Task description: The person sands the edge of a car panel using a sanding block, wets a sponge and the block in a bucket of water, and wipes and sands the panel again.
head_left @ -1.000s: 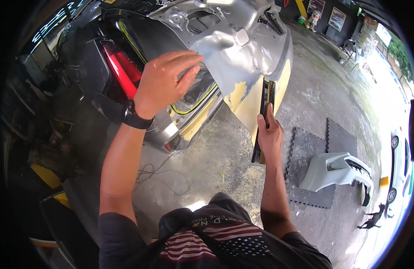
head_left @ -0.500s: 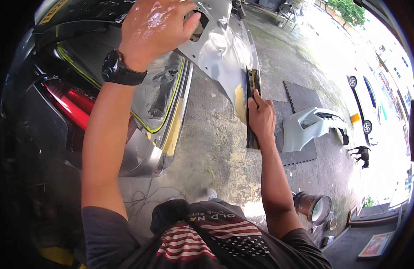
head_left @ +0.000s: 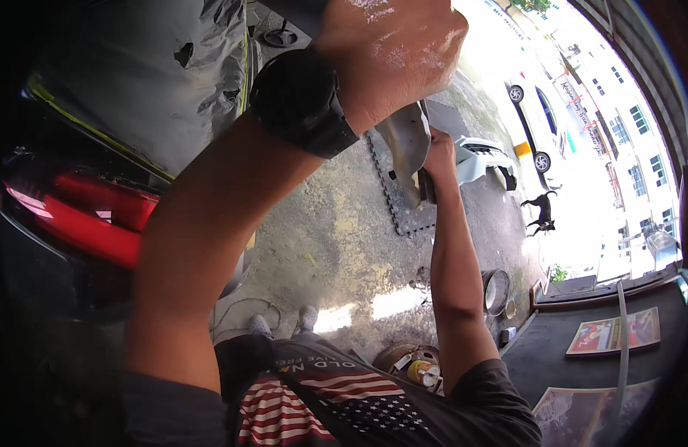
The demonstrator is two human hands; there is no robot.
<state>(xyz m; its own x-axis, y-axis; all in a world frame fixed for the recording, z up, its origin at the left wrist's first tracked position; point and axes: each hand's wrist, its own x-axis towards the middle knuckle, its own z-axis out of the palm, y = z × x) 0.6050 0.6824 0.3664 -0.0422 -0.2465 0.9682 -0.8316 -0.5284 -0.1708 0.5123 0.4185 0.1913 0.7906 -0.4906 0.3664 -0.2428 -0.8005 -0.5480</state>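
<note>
Seen from a person's head, looking down. The left hand (head_left: 396,56) fills the far centre, large and close to the camera, its back up and slightly blurred; its fingers are hidden, so whether they are open or closed, or touching anything, cannot be told. A black watch (head_left: 295,97) is on that wrist. Farther right, the right hand (head_left: 441,155) is closed on a narrow dark block (head_left: 430,191), mostly hidden, at the right edge of a grey metal panel (head_left: 407,141). The panel stands in the centre, partly behind the left hand.

On the left are a red tail light (head_left: 98,216) and grey plastic sheeting (head_left: 143,67) edged with yellow-green tape. Right of the panel, a pale bumper (head_left: 478,158) lies on the ground; farther right are a black dog (head_left: 541,211) and a white car (head_left: 536,119).
</note>
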